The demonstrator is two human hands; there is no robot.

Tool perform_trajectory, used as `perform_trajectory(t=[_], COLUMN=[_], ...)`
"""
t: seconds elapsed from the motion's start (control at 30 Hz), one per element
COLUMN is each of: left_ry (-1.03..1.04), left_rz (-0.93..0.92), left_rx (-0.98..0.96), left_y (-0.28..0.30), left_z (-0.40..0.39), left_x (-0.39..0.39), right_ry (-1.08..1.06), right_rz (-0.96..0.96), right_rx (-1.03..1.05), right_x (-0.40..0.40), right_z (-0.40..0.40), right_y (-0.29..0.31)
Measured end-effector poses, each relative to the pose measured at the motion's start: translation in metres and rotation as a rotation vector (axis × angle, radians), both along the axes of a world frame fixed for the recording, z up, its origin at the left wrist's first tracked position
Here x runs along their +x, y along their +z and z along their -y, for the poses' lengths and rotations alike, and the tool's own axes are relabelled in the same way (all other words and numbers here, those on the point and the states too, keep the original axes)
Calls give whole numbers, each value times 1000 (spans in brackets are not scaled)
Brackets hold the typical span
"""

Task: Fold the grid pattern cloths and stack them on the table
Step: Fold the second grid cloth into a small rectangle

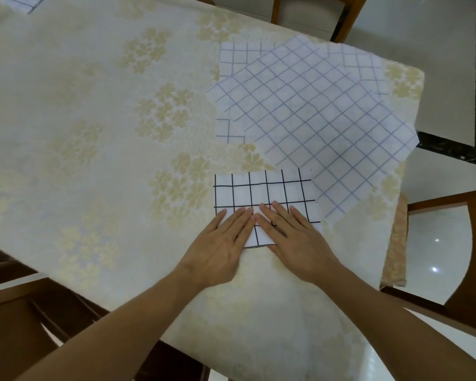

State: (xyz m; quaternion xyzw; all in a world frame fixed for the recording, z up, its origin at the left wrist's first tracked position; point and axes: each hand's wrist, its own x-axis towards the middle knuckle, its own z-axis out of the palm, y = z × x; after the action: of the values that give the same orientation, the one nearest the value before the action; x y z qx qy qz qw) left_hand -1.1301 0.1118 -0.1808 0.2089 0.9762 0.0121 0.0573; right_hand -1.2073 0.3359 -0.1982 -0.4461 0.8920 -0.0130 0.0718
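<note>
Nearest the camera, the left hand (222,247) and right hand (294,237) are lying flat side by side, fingers straight, pressing the near edge of a folded grid cloth (264,195) with bold black lines. It is lying on the floral tablecloth (94,119) near the table's right end. Just beyond, touching its far corner, unfolded pale-lined grid cloths (308,111) are lying overlapped. Another grid cloth (21,2) is showing at the far left corner. Wooden chairs (451,243) are standing around.

Folded cloth (264,193): white, bold black grid, lying flat near the table's front edge. Unfolded cloth (313,111): pale grid, spread diagonally behind it, overlapping what appears to be further cloths (232,57) beneath.
</note>
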Motion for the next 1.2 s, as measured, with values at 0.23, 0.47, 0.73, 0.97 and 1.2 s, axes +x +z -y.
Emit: perform_trajectory(t=[0.23, 0.47, 0.73, 0.97, 1.2], left_ry=[-5, -21, 187, 640, 924], left_rz=[-45, -7, 50, 172, 180], left_rx=[19, 13, -4, 12, 200], left_y=[-3, 8, 27, 35, 32], left_z=[14, 69, 168, 200, 176], left_x=[-6, 16, 43, 62, 51], right_ry=[-85, -132, -246, -45, 449], right_rz=[4, -60, 75, 89, 64], right_rx=[-22, -38, -81, -108, 35], right_x=[11, 37, 101, 73, -54], right_z=[15, 52, 158, 214, 277], right_y=[8, 11, 18, 32, 34])
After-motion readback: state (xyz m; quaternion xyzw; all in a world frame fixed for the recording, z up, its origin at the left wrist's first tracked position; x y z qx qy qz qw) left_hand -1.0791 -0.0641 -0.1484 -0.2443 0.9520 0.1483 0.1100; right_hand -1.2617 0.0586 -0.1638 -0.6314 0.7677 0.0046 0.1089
